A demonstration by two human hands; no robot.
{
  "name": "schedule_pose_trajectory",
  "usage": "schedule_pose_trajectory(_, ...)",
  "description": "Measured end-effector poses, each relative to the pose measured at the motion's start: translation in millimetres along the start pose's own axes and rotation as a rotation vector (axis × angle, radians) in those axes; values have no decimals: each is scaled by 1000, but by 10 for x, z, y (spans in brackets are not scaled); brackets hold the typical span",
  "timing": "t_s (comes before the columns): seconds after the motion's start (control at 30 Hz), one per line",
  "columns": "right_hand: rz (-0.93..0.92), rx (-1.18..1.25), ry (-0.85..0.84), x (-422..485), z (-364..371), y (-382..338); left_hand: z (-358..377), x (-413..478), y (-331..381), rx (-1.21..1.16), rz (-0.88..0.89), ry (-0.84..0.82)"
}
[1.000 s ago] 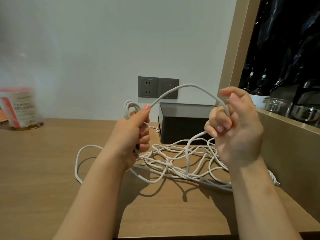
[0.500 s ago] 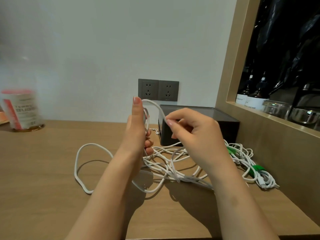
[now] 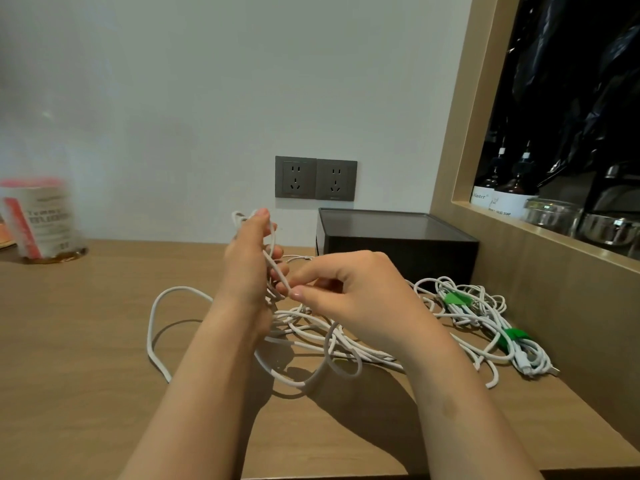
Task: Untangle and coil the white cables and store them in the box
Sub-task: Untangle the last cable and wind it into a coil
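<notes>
Left hand (image 3: 247,263) gripping small coil of white cable (image 3: 313,336), right hand (image 3: 349,292) pinching strand beside it. Rest sprawled on desk (image 3: 86,341) before box (image 3: 394,244) (lid looks shut). Risk: pulling slack tightens knot in heap, drags green-tied bundle (image 3: 485,320).

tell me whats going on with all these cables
A person is coiling a white cable. The left hand holds a small coil upright, while the right hand pinches the strand beside it. The rest lies tangled on the table. Another bundle with green ties lies beside the dark box.
</notes>
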State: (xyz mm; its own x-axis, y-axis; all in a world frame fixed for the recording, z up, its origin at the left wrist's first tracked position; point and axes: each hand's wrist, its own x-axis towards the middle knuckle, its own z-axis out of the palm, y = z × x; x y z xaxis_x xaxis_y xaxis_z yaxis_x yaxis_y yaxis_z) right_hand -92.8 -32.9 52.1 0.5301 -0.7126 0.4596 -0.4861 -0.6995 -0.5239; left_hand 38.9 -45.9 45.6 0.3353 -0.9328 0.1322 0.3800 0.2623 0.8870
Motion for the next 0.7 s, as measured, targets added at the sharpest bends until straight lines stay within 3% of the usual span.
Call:
schedule_pose_trajectory(0.1,11,-15,-11,-1,13,1,-37,20,11,-41,-17,-8)
schedule_pose_trajectory(0.3,10,-58,140,14,38,-2,19,-19,16,-85,0,-84)
schedule_pose_trajectory(0.47,9,-67,69,17,36,0,26,-14,11,-144,44,-49)
schedule_pose_trajectory(0.7,94,-22,-7,3,-29,59,27,23,47,-482,-13,14)
